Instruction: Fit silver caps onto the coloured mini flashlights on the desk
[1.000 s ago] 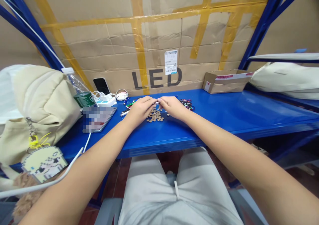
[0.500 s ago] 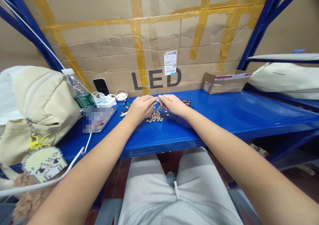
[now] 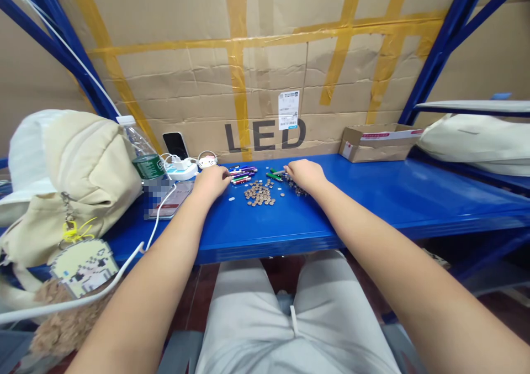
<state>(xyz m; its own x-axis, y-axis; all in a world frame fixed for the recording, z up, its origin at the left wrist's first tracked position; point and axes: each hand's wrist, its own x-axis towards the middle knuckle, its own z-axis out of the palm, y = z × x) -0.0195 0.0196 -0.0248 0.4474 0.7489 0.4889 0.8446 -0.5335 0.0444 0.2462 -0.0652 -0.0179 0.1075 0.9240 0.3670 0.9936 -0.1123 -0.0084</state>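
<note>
My left hand (image 3: 212,183) is at the left of the work area with its fingers curled together, beside a bundle of slim coloured pen-like sticks (image 3: 243,175). Whatever its fingertips hold, if anything, is hidden. My right hand (image 3: 307,175) is closed with thumb and fingers together, over a heap of small dark pieces (image 3: 295,186) that it partly covers. Close to its fingertips lie green pen-like sticks (image 3: 273,175); I cannot make out what it pinches. Between my hands spreads a pile of small round bronze-coloured discs (image 3: 260,194). A pale flat disc (image 3: 232,199) lies apart from them.
At the left stand a cream bag (image 3: 89,158), a water bottle (image 3: 147,161), a phone (image 3: 176,145), a power strip (image 3: 182,169) and a tablet-like device (image 3: 176,200) crossed by a white cable (image 3: 155,227). An open cardboard box (image 3: 375,145) sits at the back right of the blue table (image 3: 393,191).
My hands were together above the discs, pinching a small silvery piece. Now they are apart, the left one over by the coloured sticks and the right one over the dark heap.
</note>
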